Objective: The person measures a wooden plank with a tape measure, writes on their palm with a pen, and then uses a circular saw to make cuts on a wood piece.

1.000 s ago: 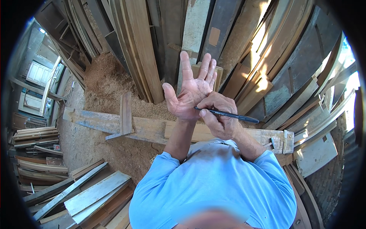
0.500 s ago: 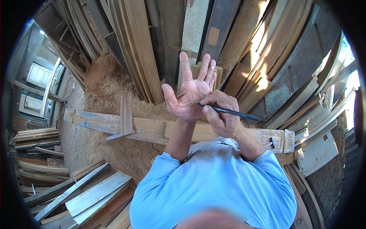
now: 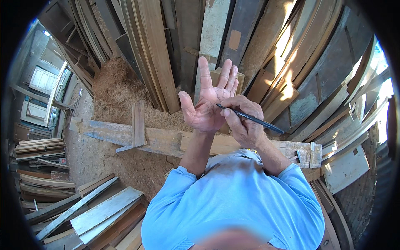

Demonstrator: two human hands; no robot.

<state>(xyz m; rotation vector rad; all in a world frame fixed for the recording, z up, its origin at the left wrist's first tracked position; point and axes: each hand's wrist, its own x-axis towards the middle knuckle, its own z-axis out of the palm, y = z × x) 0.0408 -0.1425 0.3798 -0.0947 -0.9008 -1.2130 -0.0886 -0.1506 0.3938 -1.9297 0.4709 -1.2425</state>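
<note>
The long plank [image 3: 162, 141] ran crosswise before the person, its left end reaching over the floor [image 3: 121, 166] and its right end beside a pale panel [image 3: 348, 168]. A shorter pale board [image 3: 225, 143] lay along the middle of the plank, and a narrow wooden piece [image 3: 138, 125] crossed its left half. Beyond the plank's far edge, a sawdust heap [image 3: 114, 83] and tall leaning boards [image 3: 156, 58] bounded the room for moving; on its near side, sawdust-strewn floor opened out leftward as far as stacked boards [image 3: 108, 210]. The blue shirt [image 3: 233, 191] closed off the plank's near edge at the middle.

The dark pen [image 3: 267, 125] slanted between the two hands, seen past the plank's far edge, its tip at the left palm and its butt end pointing toward the plank's right half. Whether the tip touched skin could not be told.

The left hand [image 3: 208, 110], palm up past the plank's far edge, was spread wide, thumb out, with nothing in its grasp and dark lines across the palm. The right hand [image 3: 249, 133], nearer the plank, pinched the pen between thumb and forefinger, other fingers curled.
</note>
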